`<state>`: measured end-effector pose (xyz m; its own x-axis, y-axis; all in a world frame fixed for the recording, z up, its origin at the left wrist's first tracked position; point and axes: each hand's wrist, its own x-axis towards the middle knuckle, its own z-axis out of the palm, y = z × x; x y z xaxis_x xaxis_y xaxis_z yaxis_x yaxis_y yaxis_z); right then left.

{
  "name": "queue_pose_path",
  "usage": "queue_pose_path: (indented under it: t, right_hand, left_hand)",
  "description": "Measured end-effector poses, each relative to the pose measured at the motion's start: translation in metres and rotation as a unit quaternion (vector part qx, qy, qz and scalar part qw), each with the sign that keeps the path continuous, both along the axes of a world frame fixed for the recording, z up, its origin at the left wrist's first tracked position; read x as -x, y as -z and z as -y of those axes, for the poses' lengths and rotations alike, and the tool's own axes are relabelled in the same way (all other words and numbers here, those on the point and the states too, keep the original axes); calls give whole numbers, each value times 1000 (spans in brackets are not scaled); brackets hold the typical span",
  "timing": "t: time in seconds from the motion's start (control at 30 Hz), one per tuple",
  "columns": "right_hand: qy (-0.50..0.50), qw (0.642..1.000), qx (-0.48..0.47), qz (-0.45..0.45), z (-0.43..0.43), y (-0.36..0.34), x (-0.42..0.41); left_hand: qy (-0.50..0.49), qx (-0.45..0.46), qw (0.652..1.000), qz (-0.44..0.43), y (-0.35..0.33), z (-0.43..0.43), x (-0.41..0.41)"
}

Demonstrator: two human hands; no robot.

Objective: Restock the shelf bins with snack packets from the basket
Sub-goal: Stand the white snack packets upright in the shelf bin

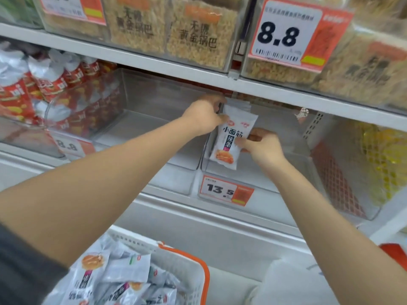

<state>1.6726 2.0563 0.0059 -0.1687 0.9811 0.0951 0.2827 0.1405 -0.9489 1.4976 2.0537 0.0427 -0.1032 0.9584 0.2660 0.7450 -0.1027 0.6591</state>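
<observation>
At the far left of the middle shelf, a clear bin is seen filled with red-and-white packets (44, 91), and a price tag marked 8.8 (68, 147) is fixed below it. At the bottom of the view, a white basket (187, 267) with an orange rim is loaded with white snack packets (123, 274) bearing an orange food picture. An empty clear bin (154, 119) is set next to the red-and-white stock. Just to its right, the left hand (204, 116) is stretched forward with its fingers curled round the upper left edge of a white snack packet (233, 137); further packets seem to be stacked behind it in the same grip, though the blur leaves this uncertain. The snack packet is held upright, slightly tilted, over the left side of the target bin (253, 177), whose front carries a price tag reading 13.5 (226, 191). The packet's right edge is pinched between the thumb and fingers of the right hand (262, 148). On the shelf above, clear bins of crispy rice packs (193, 34) are lined up, with a large 8.8 tag (293, 34) attached. At the far right, yellow packets (383, 164) are stored in another clear bin.
</observation>
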Motion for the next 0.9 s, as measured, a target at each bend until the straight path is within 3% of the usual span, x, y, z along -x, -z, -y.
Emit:
queue_pose_path:
  t: [0.07, 0.23, 0.37, 0.57, 0.67, 0.77, 0.9]
  right_hand:
    - [1, 999, 24, 25, -10, 12, 4]
    - [30, 995, 53, 74, -29, 28, 5]
    - [18, 985, 68, 159, -31, 29, 9]
    - [21, 987, 111, 116, -27, 30, 9]
    - [26, 982, 115, 149, -23, 27, 4]
    - [43, 981, 59, 182, -9, 19, -2]
    - [57, 975, -122, 175, 31, 13, 0]
  left_hand:
    - [-9, 30, 996, -89, -1, -14, 4]
    - [-55, 58, 982, -169, 0, -36, 0]
    - [-73, 68, 982, -163, 2, -40, -5]
    - [-71, 75, 990, -93, 4, -34, -4]
    - [-50, 52, 996, -45, 3, -20, -3]
    - [-47, 31, 998, 0, 7, -3, -2]
    - [-67, -20, 997, 40, 14, 37, -6]
